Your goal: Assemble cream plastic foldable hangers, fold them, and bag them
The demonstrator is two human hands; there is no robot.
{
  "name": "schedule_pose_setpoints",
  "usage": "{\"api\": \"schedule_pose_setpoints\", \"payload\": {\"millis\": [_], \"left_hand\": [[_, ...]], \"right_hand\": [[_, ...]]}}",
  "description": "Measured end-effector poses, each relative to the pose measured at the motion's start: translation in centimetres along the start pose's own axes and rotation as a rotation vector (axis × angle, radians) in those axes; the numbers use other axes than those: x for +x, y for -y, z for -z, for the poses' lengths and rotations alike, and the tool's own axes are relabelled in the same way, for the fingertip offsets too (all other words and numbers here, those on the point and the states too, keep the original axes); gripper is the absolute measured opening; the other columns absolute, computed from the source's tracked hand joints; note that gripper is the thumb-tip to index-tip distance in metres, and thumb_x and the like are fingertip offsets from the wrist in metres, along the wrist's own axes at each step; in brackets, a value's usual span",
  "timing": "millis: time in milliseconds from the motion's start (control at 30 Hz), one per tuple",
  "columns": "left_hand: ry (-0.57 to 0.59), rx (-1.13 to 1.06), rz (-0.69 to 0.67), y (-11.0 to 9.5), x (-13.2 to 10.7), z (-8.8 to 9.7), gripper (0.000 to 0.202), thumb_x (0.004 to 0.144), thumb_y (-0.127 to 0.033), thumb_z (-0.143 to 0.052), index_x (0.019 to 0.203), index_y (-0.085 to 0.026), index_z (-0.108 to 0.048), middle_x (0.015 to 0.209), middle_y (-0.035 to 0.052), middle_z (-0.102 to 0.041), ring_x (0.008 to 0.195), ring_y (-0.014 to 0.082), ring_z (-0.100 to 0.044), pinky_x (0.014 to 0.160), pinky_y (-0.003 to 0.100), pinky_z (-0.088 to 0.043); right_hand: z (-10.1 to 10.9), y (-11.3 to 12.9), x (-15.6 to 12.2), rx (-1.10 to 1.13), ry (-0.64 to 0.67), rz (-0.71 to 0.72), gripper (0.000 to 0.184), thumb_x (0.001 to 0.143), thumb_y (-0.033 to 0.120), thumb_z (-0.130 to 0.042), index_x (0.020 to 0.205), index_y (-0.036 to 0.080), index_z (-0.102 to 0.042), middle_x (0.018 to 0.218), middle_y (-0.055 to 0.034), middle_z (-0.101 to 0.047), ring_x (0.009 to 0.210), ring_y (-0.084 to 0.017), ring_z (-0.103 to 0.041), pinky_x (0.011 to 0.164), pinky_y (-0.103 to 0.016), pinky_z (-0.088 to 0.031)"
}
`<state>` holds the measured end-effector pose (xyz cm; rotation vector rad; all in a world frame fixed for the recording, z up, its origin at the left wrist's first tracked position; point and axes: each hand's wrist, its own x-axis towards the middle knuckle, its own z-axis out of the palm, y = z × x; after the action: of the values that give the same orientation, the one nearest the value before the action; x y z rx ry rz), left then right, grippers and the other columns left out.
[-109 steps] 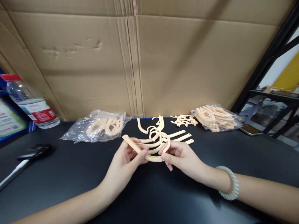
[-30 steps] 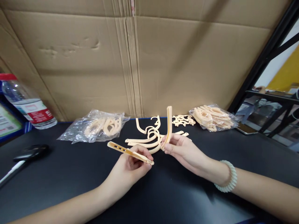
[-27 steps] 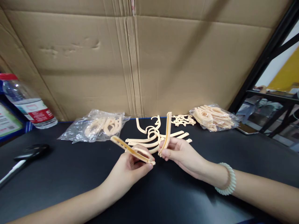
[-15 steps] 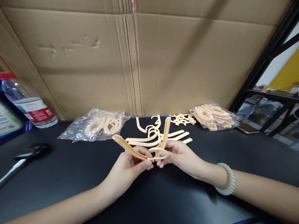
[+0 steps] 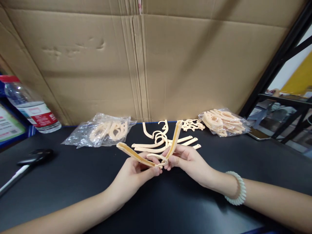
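Observation:
My left hand (image 5: 136, 174) pinches one cream plastic hanger arm (image 5: 133, 153) that points up to the left. My right hand (image 5: 188, 161), with a pale bead bracelet at the wrist, grips a second cream arm (image 5: 175, 136) that stands nearly upright. The two arms meet at their lower ends between my fingertips, where a small curved hook loop (image 5: 157, 157) sits. Both hands hover just above the black table (image 5: 170, 208). Right behind them lies a loose pile of cream hanger parts (image 5: 161, 141).
A clear bag of cream parts (image 5: 104, 131) lies back left, another bag (image 5: 224, 123) back right, with small clips (image 5: 192, 125) beside it. A water bottle (image 5: 30, 109) and a black-and-white tool (image 5: 24, 164) are at left. A cardboard wall (image 5: 146, 61) stands behind; black shelving (image 5: 282, 97) at right.
The two arms were held apart a second ago; now their lower ends are together between my hands, with the hook loop at the joint. The right arm has tilted and dropped slightly.

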<state>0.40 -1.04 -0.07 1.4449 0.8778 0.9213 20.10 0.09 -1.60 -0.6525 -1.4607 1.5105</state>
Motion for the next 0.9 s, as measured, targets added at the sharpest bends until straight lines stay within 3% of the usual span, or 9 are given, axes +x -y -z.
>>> {"api": "schedule_pose_setpoints", "payload": {"millis": [367,900], "left_hand": [[0.000,-0.057,-0.016,0.17,0.09,0.20,0.008,0.071,-0.022,-0.078,0.072,-0.021,-0.071,0.073,-0.0012,-0.069,0.078,0.0174,-0.062,0.078,0.027,-0.048],[0.044,-0.111,0.011,0.35,0.16,0.31,0.012,0.070,-0.021,-0.079,0.072,-0.017,-0.068,0.071,-0.0006,-0.070,0.075,0.0160,-0.063,0.074,0.026,-0.046]], "right_hand": [[0.09,-0.21,-0.05,-0.034,0.053,-0.040,0.021,0.086,0.033,-0.068,0.099,0.016,-0.067,0.086,-0.0031,-0.067,0.073,-0.012,-0.066,0.074,-0.029,-0.055],[-0.19,-0.11,-0.02,-0.034,0.098,0.039,0.012,0.089,0.024,-0.064,0.097,0.016,-0.070,0.085,-0.0021,-0.068,0.071,-0.010,-0.066,0.072,-0.025,-0.056]]}}
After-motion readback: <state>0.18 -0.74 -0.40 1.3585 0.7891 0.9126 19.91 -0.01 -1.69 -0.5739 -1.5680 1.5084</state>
